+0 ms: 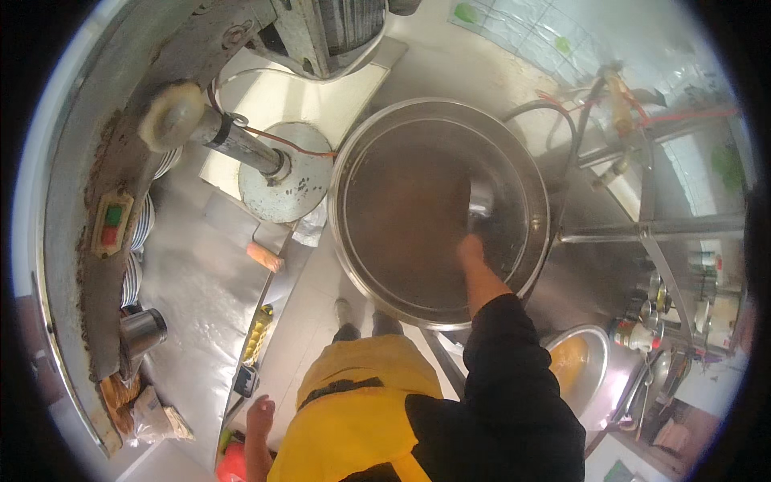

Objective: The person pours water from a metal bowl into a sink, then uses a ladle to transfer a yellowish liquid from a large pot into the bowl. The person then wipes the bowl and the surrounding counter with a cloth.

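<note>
A large round metal pot (359, 277) stands in front of me, with brown liquid inside under a haze of steam. My right hand (472, 251) reaches over its near right part, closed on a shiny metal utensil (480, 198). The utensil's lower end is lost in the steam and liquid, so I cannot tell its exact kind. Low at my left side hangs my left hand (259, 414), fingers loosely bent and nothing visible in them. It is beside the edge of the metal counter (193, 321), apart from the pot.
A wooden-handled cleaver (265, 255) lies at the counter's edge. Left of the pot is a machine with a round metal plate (281, 181). Plates (132, 277) and a metal cup (144, 331) stand farther left. A basin (590, 361) of yellow liquid sits right of my right arm.
</note>
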{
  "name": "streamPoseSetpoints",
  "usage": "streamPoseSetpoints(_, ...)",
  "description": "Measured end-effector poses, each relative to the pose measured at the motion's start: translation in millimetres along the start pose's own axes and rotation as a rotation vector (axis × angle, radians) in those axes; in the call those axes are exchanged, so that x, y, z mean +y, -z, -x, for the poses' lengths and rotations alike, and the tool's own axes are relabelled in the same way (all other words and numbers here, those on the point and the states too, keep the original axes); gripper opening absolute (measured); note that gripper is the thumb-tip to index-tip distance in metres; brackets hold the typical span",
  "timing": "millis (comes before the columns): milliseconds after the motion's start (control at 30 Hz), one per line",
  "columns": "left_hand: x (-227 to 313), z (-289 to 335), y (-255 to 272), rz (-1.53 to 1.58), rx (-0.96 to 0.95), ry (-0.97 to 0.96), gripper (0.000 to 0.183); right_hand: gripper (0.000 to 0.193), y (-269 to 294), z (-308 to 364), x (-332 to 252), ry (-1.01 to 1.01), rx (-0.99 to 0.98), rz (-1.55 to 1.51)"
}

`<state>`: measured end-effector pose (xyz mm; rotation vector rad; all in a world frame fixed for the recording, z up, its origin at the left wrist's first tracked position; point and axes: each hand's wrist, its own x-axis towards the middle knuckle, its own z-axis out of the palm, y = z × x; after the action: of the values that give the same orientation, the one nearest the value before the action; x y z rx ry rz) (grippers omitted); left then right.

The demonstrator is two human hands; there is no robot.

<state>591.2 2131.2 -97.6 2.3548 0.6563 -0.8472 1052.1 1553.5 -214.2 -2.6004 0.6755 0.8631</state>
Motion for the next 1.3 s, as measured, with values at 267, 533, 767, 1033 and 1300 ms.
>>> streamPoseSetpoints(267,101,46,3,0.097,-0.023,0.192,0.044,0.022,-51,-2,-57,-0.072,-0.244,-0.885)
streamPoseSetpoints(533,39,4,-6,-0.009,0.013,-0.071,0.042,0.028,-19,77,-77,0.133,-0.439,-1.15)
streamPoseSetpoints(767,86,-63,40,0.113,0.047,-0.095,0.042,0.029,51,172,-55,0.271,-0.44,-1.334)
streamPoseSetpoints(1033,109,-124,42,0.119,-0.022,-0.343,0.041,0.023,110,313,11,0.28,-0.223,-1.306)
streamPoseSetpoints(1300,143,-173,50,-0.063,-0.212,-0.441,0.044,0.027,105,452,98,0.166,0.046,-1.576)
